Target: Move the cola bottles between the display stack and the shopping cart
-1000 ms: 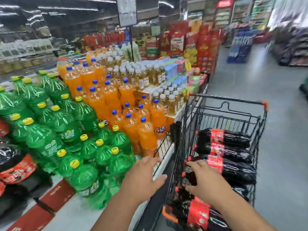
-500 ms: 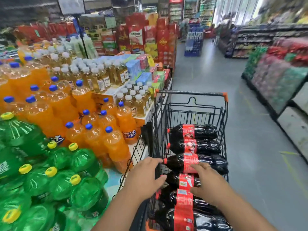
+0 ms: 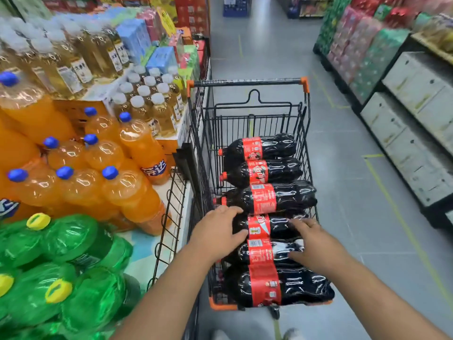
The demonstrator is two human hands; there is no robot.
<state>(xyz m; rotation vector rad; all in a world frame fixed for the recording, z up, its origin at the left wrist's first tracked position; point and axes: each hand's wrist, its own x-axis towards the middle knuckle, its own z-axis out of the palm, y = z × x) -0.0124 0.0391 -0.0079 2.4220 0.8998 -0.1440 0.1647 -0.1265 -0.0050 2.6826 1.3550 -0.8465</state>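
Low in the frame, the left hand [image 3: 218,231] has crossed from the counter edge to join the right hand [image 3: 311,241]. Both lie spread, unclamped, on a dark plastic red-labelled cola bottle [image 3: 259,228]. It lies fourth of six in the black wire shopping cart [image 3: 245,82], so a lift-out looks about to begin.

Six cola bottles [image 3: 267,198], one shopping cart [image 3: 245,82] — two hands, left [image 3: 218,231] and right [image 3: 316,244].

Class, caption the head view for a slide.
Left hand and right hand touch cola bottles lying in a shopping cart beside orange soda bottles.
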